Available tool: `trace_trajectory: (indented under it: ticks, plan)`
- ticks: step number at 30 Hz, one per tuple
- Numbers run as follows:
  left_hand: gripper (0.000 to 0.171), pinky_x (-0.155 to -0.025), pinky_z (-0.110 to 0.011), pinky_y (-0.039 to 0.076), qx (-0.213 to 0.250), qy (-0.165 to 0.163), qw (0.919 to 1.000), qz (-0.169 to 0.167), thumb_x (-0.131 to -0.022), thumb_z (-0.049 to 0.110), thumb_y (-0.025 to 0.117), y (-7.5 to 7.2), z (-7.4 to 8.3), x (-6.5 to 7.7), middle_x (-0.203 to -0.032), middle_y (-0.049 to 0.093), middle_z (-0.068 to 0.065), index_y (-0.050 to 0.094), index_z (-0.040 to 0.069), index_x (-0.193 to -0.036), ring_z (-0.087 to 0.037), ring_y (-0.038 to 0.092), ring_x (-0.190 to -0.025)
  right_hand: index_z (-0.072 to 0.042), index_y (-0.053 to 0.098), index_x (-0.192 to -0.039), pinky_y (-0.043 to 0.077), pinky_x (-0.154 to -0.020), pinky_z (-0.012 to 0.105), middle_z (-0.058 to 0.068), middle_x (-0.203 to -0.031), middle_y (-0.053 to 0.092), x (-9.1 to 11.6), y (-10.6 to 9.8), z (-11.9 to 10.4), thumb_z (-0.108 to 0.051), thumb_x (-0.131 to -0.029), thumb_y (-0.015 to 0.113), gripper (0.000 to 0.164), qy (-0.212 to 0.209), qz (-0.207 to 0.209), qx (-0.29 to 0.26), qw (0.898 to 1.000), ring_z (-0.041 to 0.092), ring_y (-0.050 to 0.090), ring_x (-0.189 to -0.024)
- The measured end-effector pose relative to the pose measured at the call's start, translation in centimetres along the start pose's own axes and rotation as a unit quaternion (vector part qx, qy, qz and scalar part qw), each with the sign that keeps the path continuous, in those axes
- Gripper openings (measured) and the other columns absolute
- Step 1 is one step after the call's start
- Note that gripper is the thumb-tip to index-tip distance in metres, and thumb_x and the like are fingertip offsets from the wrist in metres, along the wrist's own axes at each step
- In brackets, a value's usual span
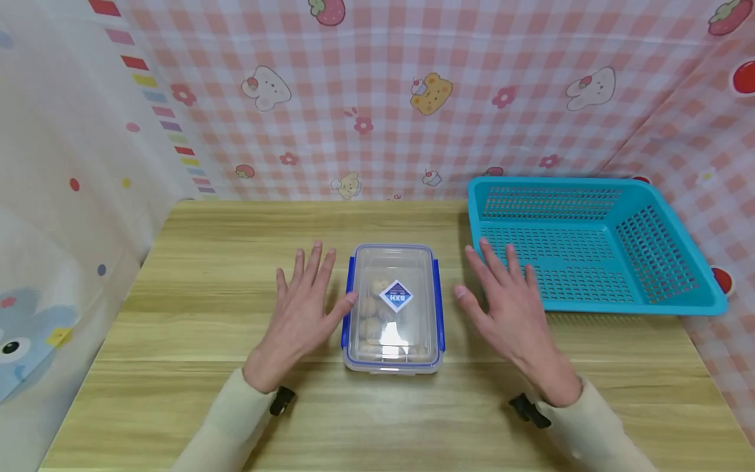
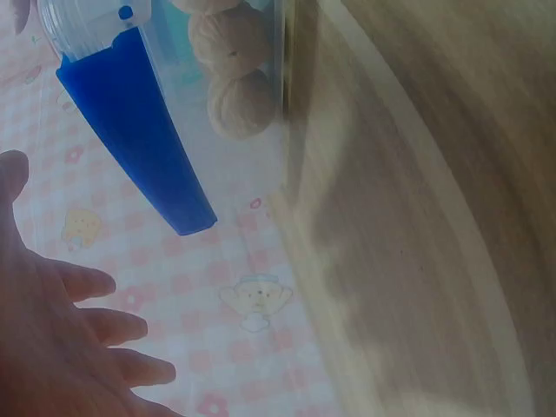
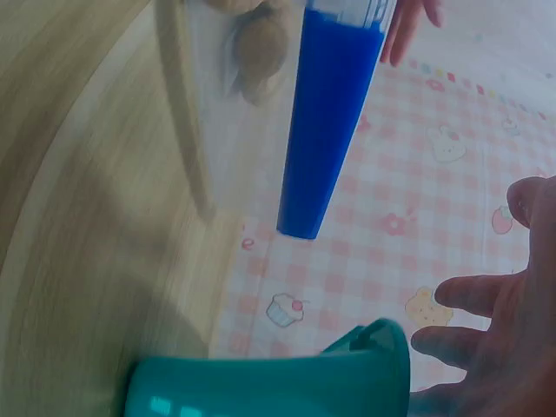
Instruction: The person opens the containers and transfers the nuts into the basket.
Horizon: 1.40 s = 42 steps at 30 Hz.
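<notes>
A clear lidded food container (image 1: 377,262) with a blue seal and blue side clips lies on the wooden table, a diamond-shaped label (image 1: 397,296) on its lid. Through its wall show several round, wrinkled brown pieces like walnuts (image 2: 233,42). My left hand (image 1: 303,314) hovers at the container's left side with fingers spread, its thumb tip overlapping the left clip (image 2: 143,139) in the head view. To the right, my right hand (image 1: 510,314) is held likewise, palm down and fingers spread, apart from the right clip (image 3: 326,122). Neither hand holds anything.
A turquoise plastic basket (image 1: 590,306) with perforated walls stands at the back right, its near left corner beneath my right fingers in the head view. Behind the wooden table (image 1: 194,314) hangs a pink checked cloth (image 1: 377,78). A patterned pale curtain (image 1: 77,229) hangs at the left.
</notes>
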<state>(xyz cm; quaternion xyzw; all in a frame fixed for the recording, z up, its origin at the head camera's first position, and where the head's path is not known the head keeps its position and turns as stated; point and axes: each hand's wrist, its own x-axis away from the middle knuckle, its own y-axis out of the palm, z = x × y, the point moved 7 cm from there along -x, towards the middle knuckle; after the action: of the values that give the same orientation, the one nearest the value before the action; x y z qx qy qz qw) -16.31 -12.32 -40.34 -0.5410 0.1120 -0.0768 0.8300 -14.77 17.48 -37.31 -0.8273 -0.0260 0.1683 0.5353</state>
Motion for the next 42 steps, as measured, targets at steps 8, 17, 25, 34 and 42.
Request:
trace_trajectory:
  ticks: [8, 17, 25, 34, 42]
  plan:
    - [0.087, -0.118, -0.076, 0.006, 0.024, 0.004, 0.9997, 0.008, -0.103, 0.066, 0.04, 0.4, 0.3, 0.1, -0.172, 0.007, -0.016, 0.02, 0.008, -0.166, -0.043, 0.005, -0.157, -0.01, 0.037, -0.161, 0.01, -0.123, 0.068, 0.014, -0.17, 0.025, 0.3, 0.1, -1.1, -0.052, -0.108, 0.043, 0.068, -0.008, 0.012, -0.035, 0.999, 0.042, 0.007, -0.157]
    - [0.087, -0.118, -0.075, 0.01, 0.055, 0.004, 0.9985, 0.004, -0.104, 0.068, 0.035, 0.9, 0.4, 0.3, -0.172, 0.01, -0.018, 0.022, 0.007, -0.165, -0.042, 0.008, -0.157, -0.011, 0.036, -0.162, 0.013, -0.126, 0.06, 0.011, -0.17, 0.026, 0.6, 0.6, -2.4, -0.044, -0.109, 0.046, 0.063, -0.028, 0.014, -0.086, 0.996, 0.036, 0.01, -0.159]
    - [0.085, -0.121, -0.072, 0.013, 0.085, 0.012, 0.9963, 0.005, -0.104, 0.062, 0.041, 1.1, 0.6, 0.5, -0.172, 0.01, -0.016, 0.023, 0.005, -0.164, -0.043, 0.013, -0.156, -0.012, 0.034, -0.163, 0.019, -0.125, 0.061, 0.01, -0.17, 0.025, 1.0, 1.3, -3.2, -0.042, -0.109, 0.047, 0.063, -0.032, -0.005, -0.125, 0.992, 0.033, 0.014, -0.158]
    - [0.082, -0.124, -0.061, 0.021, 0.112, 0.036, 0.9931, -0.004, -0.106, 0.055, 0.045, 2.1, 1.0, 0.6, -0.172, 0.009, -0.017, 0.022, 0.001, -0.164, -0.04, 0.016, -0.156, -0.018, 0.033, -0.164, 0.026, -0.122, 0.062, 0.006, -0.171, 0.022, 1.3, 2.8, -3.2, -0.039, -0.11, 0.048, 0.061, -0.013, -0.039, -0.165, 0.985, 0.032, 0.02, -0.157]
    - [0.083, -0.121, -0.06, 0.025, 0.144, 0.028, 0.9887, -0.032, -0.106, 0.057, 0.045, 2.8, 1.1, 0.6, -0.173, 0.003, -0.012, 0.017, 0.006, -0.166, -0.037, 0.016, -0.157, -0.022, 0.032, -0.165, 0.033, -0.118, 0.062, 0.002, -0.172, 0.021, 1.2, 3.7, -2.9, -0.043, -0.11, 0.046, 0.06, 0.001, -0.052, -0.175, 0.983, 0.033, 0.027, -0.155]
